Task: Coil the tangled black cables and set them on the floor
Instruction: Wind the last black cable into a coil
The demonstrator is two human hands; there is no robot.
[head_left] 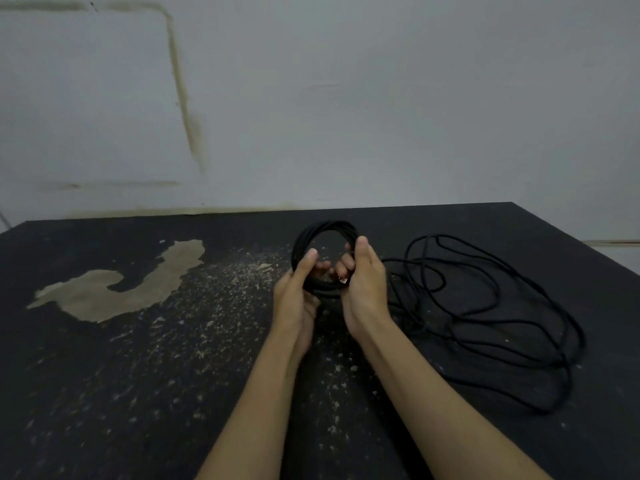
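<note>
Both hands are up in front of the person, holding a neat coil of black cable (323,237) upright over the dark, scuffed tabletop (138,358): the left hand (299,285) has its fingers curled round the coil's lower left side, and the right hand (365,278) grips the right side with the thumb laid along the top of the loops. A small pale connector (343,279) shows at the bottom, between the two hands. Just beside the right wrist a loose tangle of cable (491,317) sprawls across the tabletop. The coil looks springy to me; if either hold slackens while the end is being tucked, the loops could fan apart and drop. I cannot tell whether the tangle joins the coil; if it does, lifting away could drag it and snag.
</note>
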